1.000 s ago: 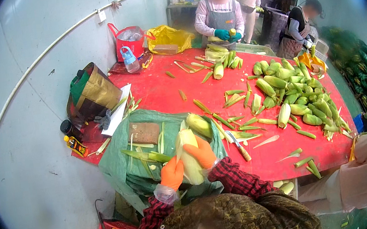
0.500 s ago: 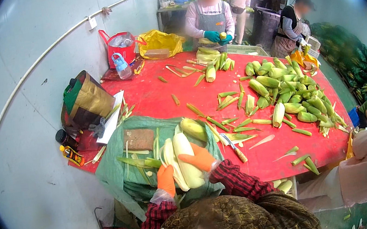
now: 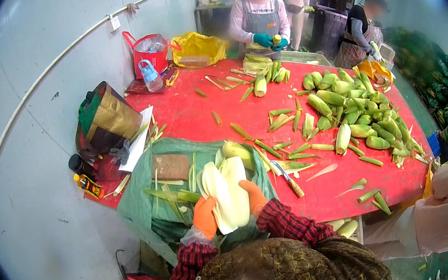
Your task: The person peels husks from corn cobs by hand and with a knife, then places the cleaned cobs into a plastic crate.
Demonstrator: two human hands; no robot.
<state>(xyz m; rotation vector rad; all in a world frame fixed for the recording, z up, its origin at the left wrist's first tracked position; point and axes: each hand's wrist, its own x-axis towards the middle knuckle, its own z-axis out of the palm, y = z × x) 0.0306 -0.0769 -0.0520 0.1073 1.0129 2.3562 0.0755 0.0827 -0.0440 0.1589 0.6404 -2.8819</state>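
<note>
Both my hands wear orange gloves and hold one ear of corn [image 3: 236, 187] upright over a green plastic sheet [image 3: 137, 207]. My left hand [image 3: 205, 217] is closed on a pale husk leaf [image 3: 214, 190] along the ear's left side; its fingertips are partly hidden. Around the right side of the ear wraps my right hand [image 3: 253, 194]. Just beyond lies another ear in its husk [image 3: 236, 151]. A brown brick [image 3: 171, 167] and loose green husk strips [image 3: 172, 196] rest on the sheet. Right of it, a knife [image 3: 288, 180] with a wooden handle lies on the red table.
A large heap of husked corn [image 3: 357, 110] covers the right of the red table [image 3: 185, 111]. Bags, a water bottle [image 3: 150, 77] and a sauce bottle [image 3: 88, 185] stand at the left. Across the table a person in green gloves [image 3: 263, 40] handles corn; another person bends at the right.
The husk leaf has opened wider to the left of the ear. My right hand has shifted from across the ear's front to its right edge. The view has moved slightly.
</note>
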